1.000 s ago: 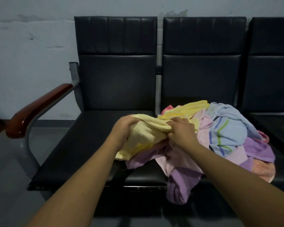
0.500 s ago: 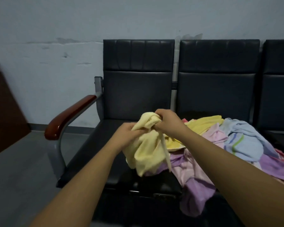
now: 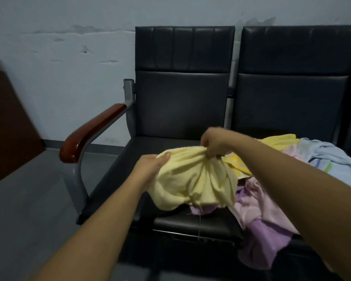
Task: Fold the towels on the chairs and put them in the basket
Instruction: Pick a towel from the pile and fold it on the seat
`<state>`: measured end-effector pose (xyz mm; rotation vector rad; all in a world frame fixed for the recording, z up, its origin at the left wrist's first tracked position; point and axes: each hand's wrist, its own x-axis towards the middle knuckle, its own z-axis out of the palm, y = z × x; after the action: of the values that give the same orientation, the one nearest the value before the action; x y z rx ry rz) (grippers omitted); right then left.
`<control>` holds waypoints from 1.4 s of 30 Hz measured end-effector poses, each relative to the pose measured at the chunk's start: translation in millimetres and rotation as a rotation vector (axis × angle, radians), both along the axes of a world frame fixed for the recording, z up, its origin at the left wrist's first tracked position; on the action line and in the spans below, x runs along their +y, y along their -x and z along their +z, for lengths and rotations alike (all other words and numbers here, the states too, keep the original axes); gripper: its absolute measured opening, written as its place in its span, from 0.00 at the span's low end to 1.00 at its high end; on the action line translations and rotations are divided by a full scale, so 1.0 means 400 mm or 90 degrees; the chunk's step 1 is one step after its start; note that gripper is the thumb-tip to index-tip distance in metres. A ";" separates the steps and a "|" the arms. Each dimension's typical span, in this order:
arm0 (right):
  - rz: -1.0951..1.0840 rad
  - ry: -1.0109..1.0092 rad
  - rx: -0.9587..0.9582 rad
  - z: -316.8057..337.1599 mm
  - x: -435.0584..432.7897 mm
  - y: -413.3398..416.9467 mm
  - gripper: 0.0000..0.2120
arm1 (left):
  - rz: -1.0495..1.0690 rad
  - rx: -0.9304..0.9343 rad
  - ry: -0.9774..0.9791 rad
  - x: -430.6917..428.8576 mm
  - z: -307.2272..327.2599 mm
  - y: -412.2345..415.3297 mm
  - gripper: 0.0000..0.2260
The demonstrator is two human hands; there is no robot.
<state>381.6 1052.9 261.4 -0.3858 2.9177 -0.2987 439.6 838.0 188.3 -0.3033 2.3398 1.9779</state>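
View: head cam, looking down at the seats.
Landmark: black chair (image 3: 180,110) w/ the armrest; all places given from it.
Yellow towel (image 3: 193,179): bunched and crumpled, held up over the chair's seat toward its right half. Lower edge hangs near the seat front.
L hand (image 3: 150,169): fingers curled under, thumb on top, grips the towel's left end over the mid seat.
R hand (image 3: 215,144): fingers curled down, pinches a gathered bunch at the towel's top. It's higher than the L hand, over the seat's right rear.
Towel pile (image 3: 257,191): unfolded, on the chair's right edge and spilling onto the second chair (image 3: 292,98) next to it. Touches the held towel's right side.
Purple towel (image 3: 267,244): droops off the seat front, right of the chair.
Blue towel (image 3: 332,159): striped, far right of the pile.
Armrest (image 3: 89,134): red-brown, on the chair's left side.
Brown board (image 3: 6,118): well left of the chair, by the wall (image 3: 59,78).
Floor (image 3: 28,209): grey, left of and in front of the chair.
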 end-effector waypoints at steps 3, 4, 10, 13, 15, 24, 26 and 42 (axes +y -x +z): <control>-0.047 0.066 0.226 -0.020 -0.025 0.091 0.20 | 0.087 0.045 -0.037 -0.007 -0.021 0.106 0.11; -0.053 0.091 0.277 -0.043 -0.030 0.105 0.25 | 0.097 0.053 -0.076 -0.009 -0.036 0.137 0.15; -0.112 0.075 0.059 -0.338 -0.047 0.069 0.23 | 0.067 -0.161 0.258 -0.029 -0.215 0.173 0.50; -0.126 0.019 0.065 -0.447 -0.054 0.038 0.23 | 0.028 -0.185 0.354 -0.046 -0.241 0.162 0.40; -0.129 0.007 0.107 -0.468 -0.059 0.031 0.23 | -0.019 -0.196 0.398 -0.052 -0.246 0.151 0.25; -0.192 0.367 0.122 -0.378 -0.015 0.014 0.09 | 0.110 -0.041 -0.167 -0.064 -0.173 0.092 0.11; -0.191 0.476 0.157 -0.329 -0.010 -0.007 0.11 | 0.144 -0.030 -0.169 -0.072 -0.145 0.085 0.11; -0.322 0.320 -0.122 -0.347 -0.029 -0.068 0.33 | 0.043 -0.213 0.372 -0.154 -0.187 0.050 0.29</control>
<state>408.9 1041.1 122.4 0.3173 2.6718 -1.0814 419.6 776.4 113.7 -0.6846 2.6296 1.0999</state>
